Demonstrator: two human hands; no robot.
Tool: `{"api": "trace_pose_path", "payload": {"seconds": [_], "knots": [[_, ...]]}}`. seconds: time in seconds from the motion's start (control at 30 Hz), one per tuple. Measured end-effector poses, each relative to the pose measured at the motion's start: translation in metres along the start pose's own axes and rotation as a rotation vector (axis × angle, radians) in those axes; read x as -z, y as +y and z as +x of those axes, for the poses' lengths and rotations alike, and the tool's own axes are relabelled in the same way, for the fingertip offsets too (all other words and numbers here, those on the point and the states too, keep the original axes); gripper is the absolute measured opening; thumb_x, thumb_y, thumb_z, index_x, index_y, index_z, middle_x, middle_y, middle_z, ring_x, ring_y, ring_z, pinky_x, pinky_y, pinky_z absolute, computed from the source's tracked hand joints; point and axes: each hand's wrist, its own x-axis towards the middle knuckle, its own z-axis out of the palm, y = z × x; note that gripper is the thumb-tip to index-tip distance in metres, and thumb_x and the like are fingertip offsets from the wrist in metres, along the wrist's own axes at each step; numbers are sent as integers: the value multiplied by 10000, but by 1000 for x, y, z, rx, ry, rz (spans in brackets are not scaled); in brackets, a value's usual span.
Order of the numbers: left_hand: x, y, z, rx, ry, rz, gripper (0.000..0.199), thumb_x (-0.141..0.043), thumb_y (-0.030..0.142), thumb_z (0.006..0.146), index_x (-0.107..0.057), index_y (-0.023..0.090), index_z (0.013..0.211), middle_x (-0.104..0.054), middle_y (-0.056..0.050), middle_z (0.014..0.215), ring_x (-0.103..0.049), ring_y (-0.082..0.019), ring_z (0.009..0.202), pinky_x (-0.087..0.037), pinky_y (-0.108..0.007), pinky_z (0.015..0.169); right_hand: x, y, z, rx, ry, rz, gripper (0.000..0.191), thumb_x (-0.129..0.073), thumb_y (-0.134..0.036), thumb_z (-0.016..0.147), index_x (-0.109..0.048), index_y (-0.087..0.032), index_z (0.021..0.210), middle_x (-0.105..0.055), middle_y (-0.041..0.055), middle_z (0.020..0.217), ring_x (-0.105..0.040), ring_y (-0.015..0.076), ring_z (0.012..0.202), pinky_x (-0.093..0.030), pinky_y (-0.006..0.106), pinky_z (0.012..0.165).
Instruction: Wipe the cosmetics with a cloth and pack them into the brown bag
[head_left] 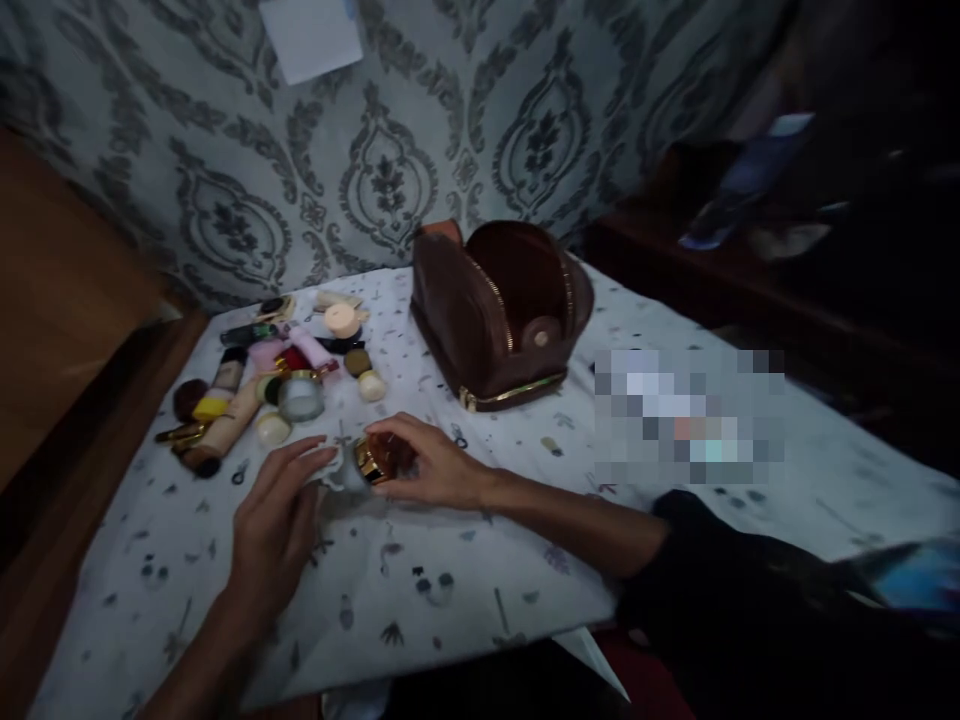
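Observation:
My right hand (431,465) grips a small amber-brown bottle (386,458) with a shiny gold band, its gold end turned left. Just left of it, my left hand (277,510) has its fingers bent around a pale, translucent piece (330,472); blur hides what that is. Both hands are over a white patterned cloth (360,620). Beyond them stands a dark brown cosmetic bag (472,330), unzipped, with its flap folded back. To the left lies a group of cosmetics, among them a clear jar (301,396), a beige tube (229,420) and a pink tube (313,347).
Patterned wallpaper (390,180) rises behind the table, with a white sheet (311,40) on it. A wooden panel (67,250) borders the left side. At the right, a pixelated patch hides part of the cloth, and dark furniture (637,240) stands beyond.

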Motion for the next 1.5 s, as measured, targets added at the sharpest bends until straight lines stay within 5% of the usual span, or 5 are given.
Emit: {"api": "trace_pose_path", "payload": {"seconds": [0.23,0.53,1.1,1.37,1.5], "knots": [[-15,13,-15,-233,-49,107,504,-455,-20,876,-461,139,1355,-532,-172,1272,-493,-263,1240,-464,-437,1034,-1,4,1,-29,0,62,537,-773,-316,747,-553,-205,1223,-609,59,1090,-613,172,909,-528,330,808],[-26,10,-8,-231,-81,186,519,-493,19,906,-403,124,1407,-534,-202,1293,-472,-294,1248,-479,-481,1020,-2,8,3,-91,-28,174,516,-754,-255,727,-549,-205,1198,-620,24,990,-605,148,837,-535,320,776],[-5,-5,24,389,-257,-220,174,-447,290,960,-548,196,1066,-670,-23,854,-641,-196,795,-482,-289,675,3,2,5,-68,-90,194,547,-806,-312,725,-570,-212,1208,-620,56,1112,-630,165,936,-543,355,865],[-7,-12,19,151,-270,-298,242,-461,286,979,-531,180,1185,-636,-106,1156,-606,-226,1114,-479,-353,957,2,2,5,-107,-63,201,545,-792,-303,726,-562,-183,1206,-650,52,1057,-628,154,877,-534,324,810],[-17,-20,8,-2,-329,-208,675,-698,411,845,-372,185,1391,-473,-193,1396,-440,-314,1340,-420,-462,1075,2,3,6,-144,-51,172,519,-751,-303,756,-557,-167,1217,-659,46,988,-618,157,851,-532,322,774]]}}
